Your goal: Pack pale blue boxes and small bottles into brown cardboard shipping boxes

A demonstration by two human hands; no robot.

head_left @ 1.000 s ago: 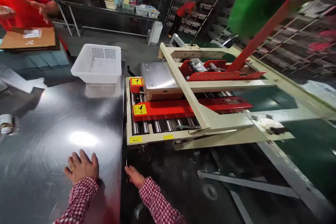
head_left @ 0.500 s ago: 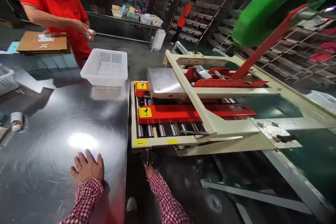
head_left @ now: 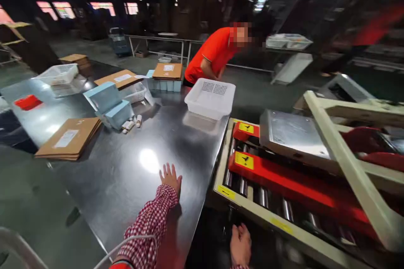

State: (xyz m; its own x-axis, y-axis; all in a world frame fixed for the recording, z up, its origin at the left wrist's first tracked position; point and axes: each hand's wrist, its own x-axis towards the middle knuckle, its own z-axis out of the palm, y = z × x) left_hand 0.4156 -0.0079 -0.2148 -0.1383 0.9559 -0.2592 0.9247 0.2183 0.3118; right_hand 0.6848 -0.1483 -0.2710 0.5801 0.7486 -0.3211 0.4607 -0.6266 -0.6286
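My left hand point(head_left: 170, 180) lies flat on the steel table point(head_left: 126, 185), fingers spread, holding nothing. My right hand point(head_left: 240, 244) hangs below the near rail of a roller machine point(head_left: 257, 210), just right of the table edge. Its fingers are loosely bent, with a gap at the thumb and nothing visible in them. Close above it, a small dark handle point(head_left: 229, 218) under the rail is hard to make out. A white plastic basket point(head_left: 210, 98) stands at the table's far right corner.
Flat cardboard boxes point(head_left: 69, 136), light-blue boxes point(head_left: 109, 105) and small white bottles point(head_left: 135, 122) are on the table's left half. A co-worker in a red shirt point(head_left: 211, 52) bends behind the basket. Red guide bars point(head_left: 293, 185) run along the machine's rollers.
The view has swung left, bringing more of the table into sight. My right hand has come off the handle under the machine. My left hand stays flat. The co-worker has bent down.
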